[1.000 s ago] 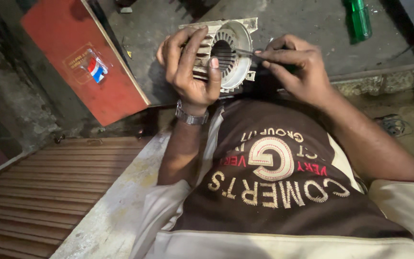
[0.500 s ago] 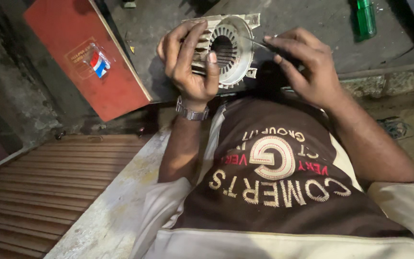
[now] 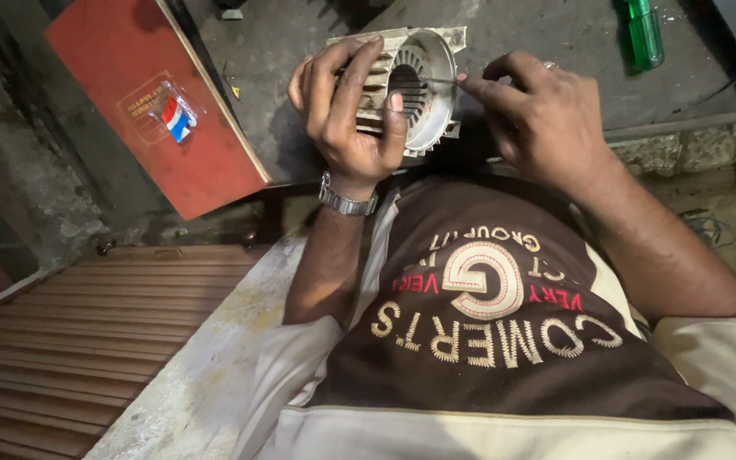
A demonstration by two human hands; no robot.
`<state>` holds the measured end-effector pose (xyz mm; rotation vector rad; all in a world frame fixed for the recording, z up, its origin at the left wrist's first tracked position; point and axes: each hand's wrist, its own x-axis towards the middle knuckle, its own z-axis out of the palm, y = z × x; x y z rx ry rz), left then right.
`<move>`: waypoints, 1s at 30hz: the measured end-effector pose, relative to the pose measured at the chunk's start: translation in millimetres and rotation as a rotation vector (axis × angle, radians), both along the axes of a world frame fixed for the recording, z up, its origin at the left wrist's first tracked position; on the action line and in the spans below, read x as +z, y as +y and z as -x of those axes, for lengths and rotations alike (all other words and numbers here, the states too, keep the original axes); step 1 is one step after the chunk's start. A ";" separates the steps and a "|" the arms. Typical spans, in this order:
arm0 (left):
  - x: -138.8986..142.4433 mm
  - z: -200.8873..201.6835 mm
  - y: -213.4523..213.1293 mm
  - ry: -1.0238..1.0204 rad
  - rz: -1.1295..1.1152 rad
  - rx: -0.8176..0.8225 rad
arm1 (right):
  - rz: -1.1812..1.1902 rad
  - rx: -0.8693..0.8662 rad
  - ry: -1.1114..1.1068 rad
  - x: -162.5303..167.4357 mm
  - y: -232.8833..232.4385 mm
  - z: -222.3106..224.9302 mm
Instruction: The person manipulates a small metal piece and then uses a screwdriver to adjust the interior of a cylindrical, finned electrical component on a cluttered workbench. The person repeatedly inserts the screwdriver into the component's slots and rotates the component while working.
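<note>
A grey finned motor housing (image 3: 415, 85) with a round open bore and slotted core rests on its side against the dark floor, held up in front of my chest. My left hand (image 3: 347, 111) wraps around its ribbed outer shell, thumb on the rim; a metal watch sits on that wrist. My right hand (image 3: 538, 115) pinches a thin metal rod (image 3: 438, 82) whose tip reaches into the bore of the housing. The rod's far end is hidden inside the slots.
A red board (image 3: 159, 102) with a small sticker leans at the left. A green bottle (image 3: 645, 32) lies at the top right on the dark floor. Ribbed brown metal sheeting (image 3: 70, 341) fills the lower left. My brown and cream shirt (image 3: 487, 324) fills the foreground.
The housing has tilted slightly, showing more of its bore. My right hand has shifted a little to the right, still holding the thin rod in the opening.
</note>
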<state>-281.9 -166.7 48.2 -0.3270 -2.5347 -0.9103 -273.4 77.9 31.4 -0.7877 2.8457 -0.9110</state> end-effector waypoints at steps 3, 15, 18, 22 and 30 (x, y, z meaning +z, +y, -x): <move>-2.5 -0.9 -0.6 0.024 -0.005 0.007 | -0.113 0.024 0.036 4.5 -1.1 4.1; 10.5 -5.6 20.0 0.021 0.047 0.004 | -0.150 0.192 -0.169 50.9 -4.5 42.6; 16.1 -5.0 15.8 0.009 0.036 0.007 | -0.115 0.169 -0.184 57.6 -7.8 36.5; 18.5 -2.8 7.6 -0.009 0.025 0.000 | -0.080 0.150 -0.133 60.5 -13.5 30.4; 23.6 -2.9 8.7 0.008 -0.040 -0.006 | 0.040 0.076 -0.138 71.8 22.2 21.9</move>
